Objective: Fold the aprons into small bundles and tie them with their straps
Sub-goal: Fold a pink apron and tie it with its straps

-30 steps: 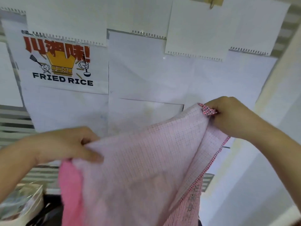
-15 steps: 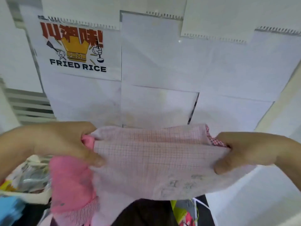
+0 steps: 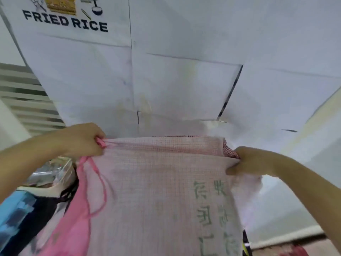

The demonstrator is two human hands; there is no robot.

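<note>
I hold the apron (image 3: 158,191) up in front of me by its top edge, my left hand (image 3: 81,141) at its left corner and my right hand (image 3: 247,160) at its right corner. Its strap (image 3: 99,183) hangs from my left hand down the apron's left side. Behind the apron and above its top edge, paper sheets (image 3: 184,80) cover the wall, the "FRIED RICE" poster (image 3: 66,21) up and to the left. Low to the apron's left lies a pile of packets (image 3: 49,174).
</note>
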